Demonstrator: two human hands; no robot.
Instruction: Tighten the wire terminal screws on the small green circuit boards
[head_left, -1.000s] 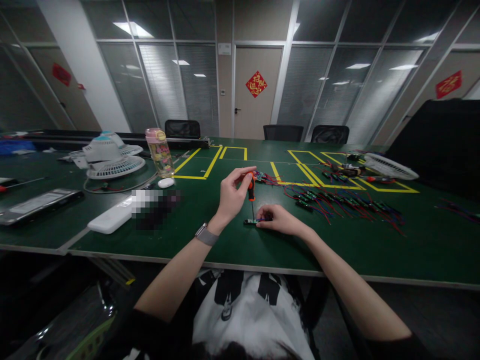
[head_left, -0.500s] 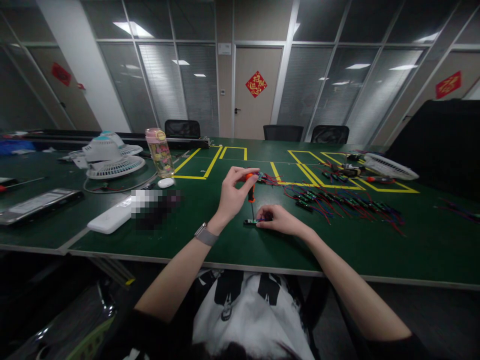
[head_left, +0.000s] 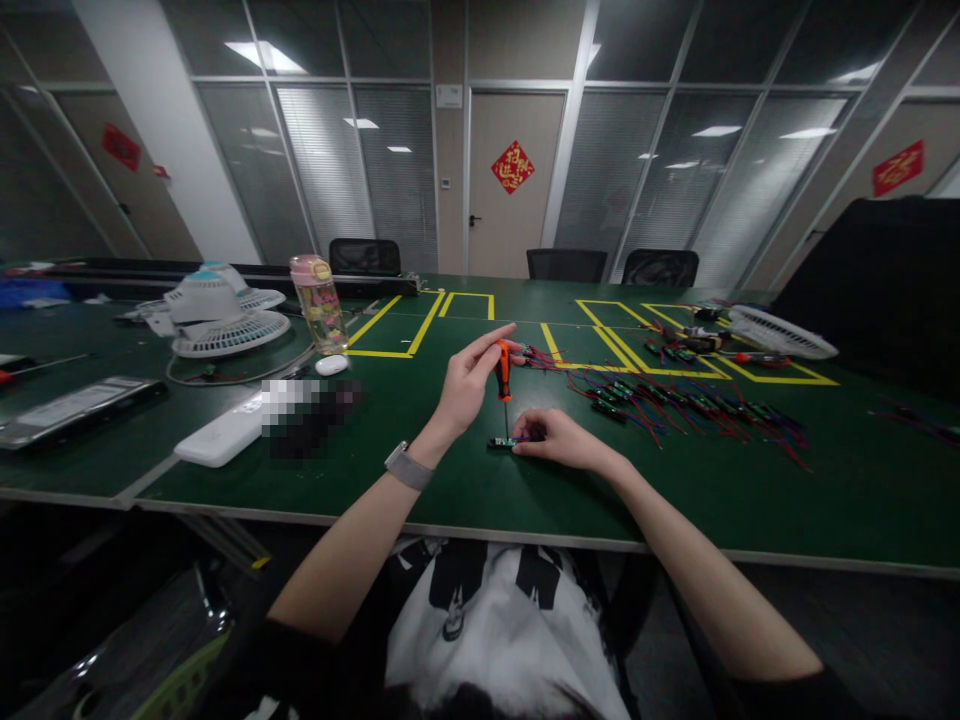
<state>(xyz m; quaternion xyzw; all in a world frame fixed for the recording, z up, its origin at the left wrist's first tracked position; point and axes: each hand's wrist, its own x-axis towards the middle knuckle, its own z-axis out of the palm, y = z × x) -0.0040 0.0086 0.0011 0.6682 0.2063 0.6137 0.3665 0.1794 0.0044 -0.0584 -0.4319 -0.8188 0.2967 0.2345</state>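
An orange-and-black screwdriver [head_left: 505, 375] stands nearly upright, its tip on a small green circuit board [head_left: 500, 443] lying on the table. My left hand [head_left: 469, 378] has its thumb against the top of the handle, with the index finger stretched out above and other fingers behind it. Pinched in my right hand [head_left: 551, 438] is the right end of the board; dark wires show by the fingers. The far fingers of my left hand are partly hidden behind the handle.
Several wired circuit boards [head_left: 697, 400] lie in a row to the right. A white power bank [head_left: 225, 435], a white mouse [head_left: 331, 366], a pink-lidded bottle [head_left: 319, 305] and white fans [head_left: 229, 330] are on the left. Yellow tape [head_left: 626, 350] marks the green table.
My left hand's fingers have shifted about the handle, the index finger straightening and more of the handle showing. The right hand and board have stayed in place.
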